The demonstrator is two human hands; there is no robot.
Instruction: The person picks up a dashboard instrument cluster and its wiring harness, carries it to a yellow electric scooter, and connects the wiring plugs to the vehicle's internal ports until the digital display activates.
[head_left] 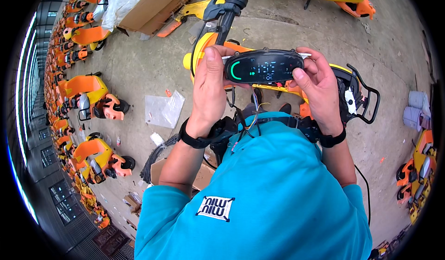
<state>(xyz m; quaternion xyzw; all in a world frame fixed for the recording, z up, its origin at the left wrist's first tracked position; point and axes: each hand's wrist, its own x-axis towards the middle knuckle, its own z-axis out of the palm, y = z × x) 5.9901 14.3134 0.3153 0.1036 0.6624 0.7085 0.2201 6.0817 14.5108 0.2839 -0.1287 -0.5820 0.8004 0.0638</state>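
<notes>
Between both hands I hold a scooter's instrument display (263, 68), a black rounded panel with its screen lit in green and white. My left hand (209, 81) grips its left end, thumb up along the edge. At the right end my right hand (317, 81) pinches it, the thumb on the front corner. Thin coloured wires (254, 100) hang below the panel toward my waist; where they join it is hidden. Beneath and beyond it stands a yellow and orange electric scooter (204, 44), with a black handlebar (226, 17) rising at the upper left.
Rows of yellow and orange scooters (92, 91) line the left side. An open cardboard box (153, 12) with plastic wrap stands at the far left. On the concrete floor lie a clear plastic sheet (163, 109) and a black cable coil (150, 160). Wrapped rolls (416, 109) sit at the right.
</notes>
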